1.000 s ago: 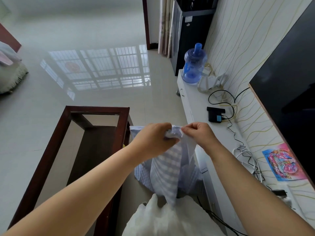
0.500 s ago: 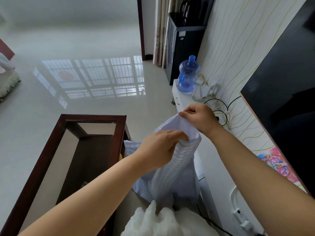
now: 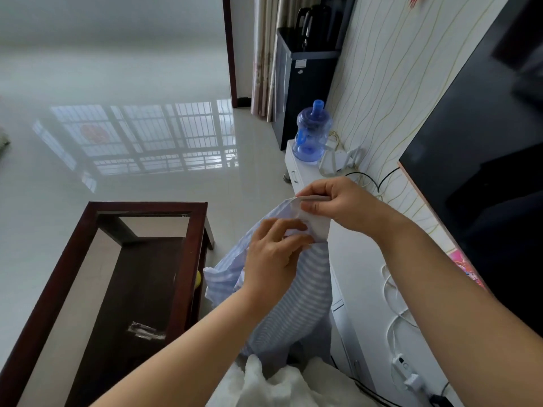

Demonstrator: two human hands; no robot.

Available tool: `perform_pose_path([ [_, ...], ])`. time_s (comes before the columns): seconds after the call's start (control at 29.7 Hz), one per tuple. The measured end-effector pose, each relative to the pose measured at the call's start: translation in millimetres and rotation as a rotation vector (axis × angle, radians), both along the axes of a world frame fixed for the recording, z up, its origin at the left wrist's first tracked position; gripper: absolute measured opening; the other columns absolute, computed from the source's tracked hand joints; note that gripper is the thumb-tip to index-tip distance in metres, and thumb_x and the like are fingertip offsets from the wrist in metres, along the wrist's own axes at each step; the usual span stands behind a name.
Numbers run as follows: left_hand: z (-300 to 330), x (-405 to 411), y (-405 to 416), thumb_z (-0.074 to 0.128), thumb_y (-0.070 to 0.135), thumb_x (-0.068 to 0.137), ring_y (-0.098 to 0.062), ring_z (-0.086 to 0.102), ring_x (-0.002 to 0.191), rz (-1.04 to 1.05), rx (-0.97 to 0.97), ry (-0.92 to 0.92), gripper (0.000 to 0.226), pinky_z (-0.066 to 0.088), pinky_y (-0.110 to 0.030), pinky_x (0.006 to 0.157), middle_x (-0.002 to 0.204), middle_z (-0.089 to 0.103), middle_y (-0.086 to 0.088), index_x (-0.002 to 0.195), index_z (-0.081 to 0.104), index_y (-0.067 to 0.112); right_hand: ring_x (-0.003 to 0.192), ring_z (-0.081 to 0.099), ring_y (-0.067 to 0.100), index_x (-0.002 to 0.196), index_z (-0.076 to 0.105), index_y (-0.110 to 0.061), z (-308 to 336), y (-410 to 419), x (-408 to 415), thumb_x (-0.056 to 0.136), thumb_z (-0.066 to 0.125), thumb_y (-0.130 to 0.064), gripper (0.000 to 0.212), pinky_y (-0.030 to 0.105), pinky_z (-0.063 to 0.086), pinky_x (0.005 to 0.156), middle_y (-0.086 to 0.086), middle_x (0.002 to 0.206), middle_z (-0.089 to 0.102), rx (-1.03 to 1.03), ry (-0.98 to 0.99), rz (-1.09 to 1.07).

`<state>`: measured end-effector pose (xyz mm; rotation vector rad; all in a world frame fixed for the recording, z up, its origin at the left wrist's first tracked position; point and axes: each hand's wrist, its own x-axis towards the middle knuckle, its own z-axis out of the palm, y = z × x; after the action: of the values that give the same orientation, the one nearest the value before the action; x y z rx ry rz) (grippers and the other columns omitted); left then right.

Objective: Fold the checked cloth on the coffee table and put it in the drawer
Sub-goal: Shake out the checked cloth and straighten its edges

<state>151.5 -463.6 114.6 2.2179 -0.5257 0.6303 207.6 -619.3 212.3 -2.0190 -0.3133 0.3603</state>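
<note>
The blue-and-white checked cloth [image 3: 296, 301] hangs in the air between the coffee table and the white cabinet. My right hand [image 3: 338, 205] pinches its top corner, held highest. Just below and to the left, my left hand [image 3: 273, 257] grips the cloth's edge with curled fingers. The rest of the cloth droops down in loose folds to a white garment at the bottom of the view. The dark wooden coffee table [image 3: 188, 259] with a glass top stands at the left. The long white cabinet [image 3: 361, 277] runs along the wall at the right; one small drawer front [image 3: 293, 176] shows at its far end, closed.
A blue water jug [image 3: 313, 133] and white cables [image 3: 393, 312] sit on the cabinet. A dark television [image 3: 482, 160] hangs on the right wall. A black stand [image 3: 305, 80] is beyond the cabinet. Glossy tiled floor [image 3: 132, 142] spreads to the left.
My hands, first together at the cloth's top edge, have parted: the right rose with the corner and the left slid lower along the edge. The view tilted upward.
</note>
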Motion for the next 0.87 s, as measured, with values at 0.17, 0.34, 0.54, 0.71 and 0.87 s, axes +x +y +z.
perform_pose_path([
  [0.17, -6, 9, 1, 0.049, 0.022, 0.085, -0.03, 0.041, 0.131, 0.137, -0.12, 0.129, 0.026, 0.043, -0.031, 0.097, 0.145, 0.037, -0.005, 0.083, 0.075, 0.025, 0.079, 0.065, -0.01, 0.085, 0.07, -0.028, 23, -1, -5, 0.086, 0.066, -0.006, 0.022, 0.004, 0.046, 0.072, -0.025, 0.072, 0.07, -0.077, -0.092, -0.021],
  [0.34, -12, 25, 1, 0.058, 0.006, 0.083, -0.024, 0.066, 0.096, 0.146, -0.101, 0.261, 0.017, 0.044, -0.021, 0.07, 0.123, 0.061, -0.004, 0.087, 0.072, 0.015, 0.081, 0.065, -0.005, 0.098, 0.073, -0.019, 40, 4, -13, 0.087, 0.067, -0.014, 0.014, 0.004, 0.046, 0.074, -0.017, 0.083, 0.068, -0.241, -0.277, -0.078],
  [0.54, 2, 38, 17, 0.055, 0.015, 0.084, -0.022, 0.066, 0.075, -0.058, -0.041, 0.366, 0.019, 0.052, -0.032, 0.067, 0.088, 0.071, 0.001, 0.09, 0.073, 0.017, 0.088, 0.061, 0.019, 0.094, 0.07, -0.023, 31, -25, 8, 0.087, 0.064, -0.028, 0.011, 0.032, 0.049, 0.075, -0.002, 0.092, 0.069, -0.595, -0.524, -0.248],
  [0.71, 27, 41, 19, 0.056, 0.013, 0.092, -0.022, 0.064, 0.094, -0.195, 0.183, 0.581, 0.017, 0.049, -0.035, 0.084, 0.1, 0.072, 0.002, 0.098, 0.071, 0.018, 0.089, 0.059, 0.027, 0.098, 0.064, -0.012, -24, -42, 5, 0.091, 0.06, -0.029, 0.019, 0.032, 0.044, 0.067, 0.009, 0.099, 0.059, -0.681, -0.635, -0.598],
  [0.87, 35, 41, 24, 0.057, 0.019, 0.093, -0.019, 0.064, 0.1, -0.071, 0.196, 0.621, 0.02, 0.048, -0.027, 0.086, 0.107, 0.072, 0.003, 0.107, 0.071, 0.02, 0.066, 0.055, 0.019, 0.085, 0.055, -0.015, -71, -10, -48, 0.092, 0.032, -0.06, 0.051, 0.023, 0.036, 0.051, -0.001, 0.073, 0.06, -0.372, -0.353, -0.519],
])
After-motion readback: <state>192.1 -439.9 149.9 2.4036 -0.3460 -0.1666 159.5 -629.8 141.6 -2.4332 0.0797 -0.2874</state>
